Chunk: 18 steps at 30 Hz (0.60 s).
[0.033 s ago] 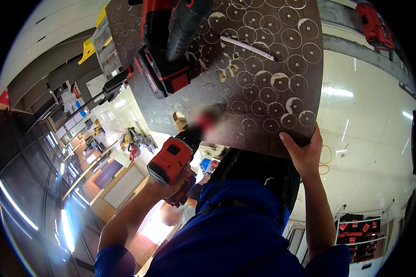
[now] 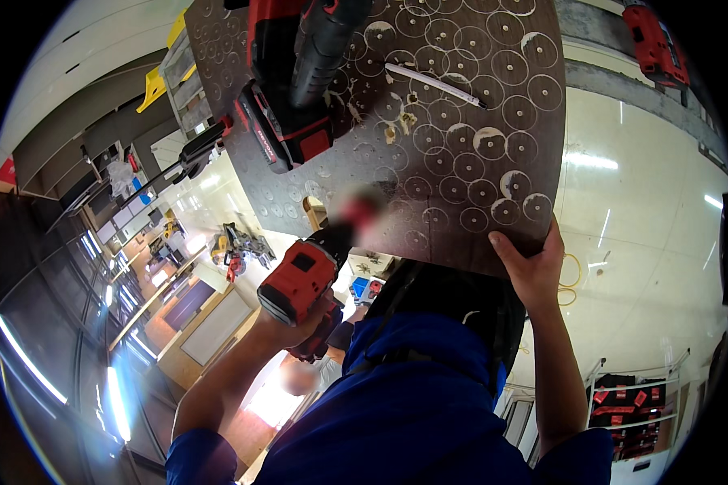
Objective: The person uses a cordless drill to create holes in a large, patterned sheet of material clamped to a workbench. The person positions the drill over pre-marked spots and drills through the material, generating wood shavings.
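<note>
My left hand (image 2: pixel 306 317) is wrapped around the grip of a red and black cordless drill (image 2: pixel 301 276). Its black chuck points up and right over the dark brown board (image 2: pixel 481 234). A blur covers the red front end, so I cannot tell what is fitted there or whether it touches the board. With the thumb on top and the fingers mostly hidden below, my right hand (image 2: pixel 534 263) grips the board's near right corner. Many circles with small centre holes mark the board. On it lie a white pen (image 2: pixel 437 84) and some wood chips (image 2: pixel 402 125).
A larger red and black cordless tool (image 2: pixel 287 129) stands on the board's far left part. Another red tool (image 2: pixel 657 44) sits on a grey ledge at far right. A yellow cord (image 2: pixel 574 279) lies on the floor, and a rack (image 2: pixel 632 408) stands at lower right.
</note>
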Available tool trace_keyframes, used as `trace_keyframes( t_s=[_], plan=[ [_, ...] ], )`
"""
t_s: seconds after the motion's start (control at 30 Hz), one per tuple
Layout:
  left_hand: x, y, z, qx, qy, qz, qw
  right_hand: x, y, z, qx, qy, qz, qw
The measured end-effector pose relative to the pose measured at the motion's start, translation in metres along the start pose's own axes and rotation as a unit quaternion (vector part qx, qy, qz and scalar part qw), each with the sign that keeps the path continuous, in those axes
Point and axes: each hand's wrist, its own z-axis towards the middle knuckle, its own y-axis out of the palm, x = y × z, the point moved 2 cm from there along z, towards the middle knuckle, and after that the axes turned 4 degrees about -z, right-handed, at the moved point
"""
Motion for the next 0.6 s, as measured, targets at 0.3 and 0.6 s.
trace_keyframes(
  t_s=[0.3, 0.6],
  plan=[
    [-0.002, -0.003, -0.003, -0.007, -0.049, 0.007, 0.999, 0.000, 0.000, 0.000, -0.003, -0.001, -0.002, 1.000],
    [-0.009, -0.003, -0.005, -0.008, -0.040, 0.008, 0.999, -0.001, 0.000, 0.000, -0.008, 0.008, 0.001, 1.000]
  ],
)
